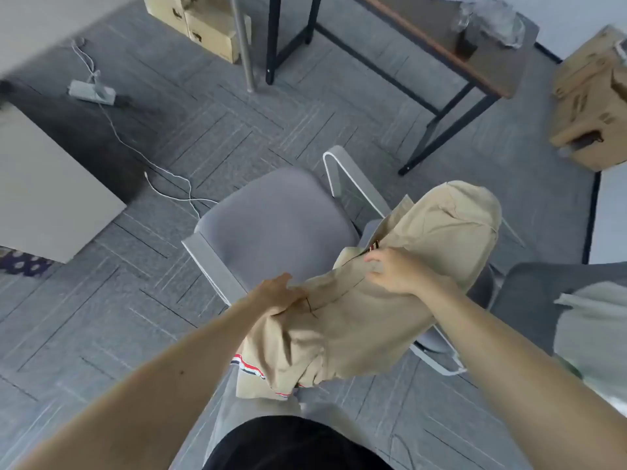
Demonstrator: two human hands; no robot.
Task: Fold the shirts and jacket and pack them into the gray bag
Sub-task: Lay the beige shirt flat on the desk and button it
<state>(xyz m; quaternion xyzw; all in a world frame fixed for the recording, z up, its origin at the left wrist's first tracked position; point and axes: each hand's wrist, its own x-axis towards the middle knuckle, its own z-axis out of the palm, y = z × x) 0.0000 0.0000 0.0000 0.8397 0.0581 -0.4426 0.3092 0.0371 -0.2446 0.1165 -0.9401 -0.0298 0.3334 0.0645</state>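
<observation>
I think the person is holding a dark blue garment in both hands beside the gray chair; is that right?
Not quite: the garment is beige, not dark blue, with a red, white and blue striped trim, as the head view shows. The rest stands: the left hand and the right hand both hold it beside the gray chair.
</observation>
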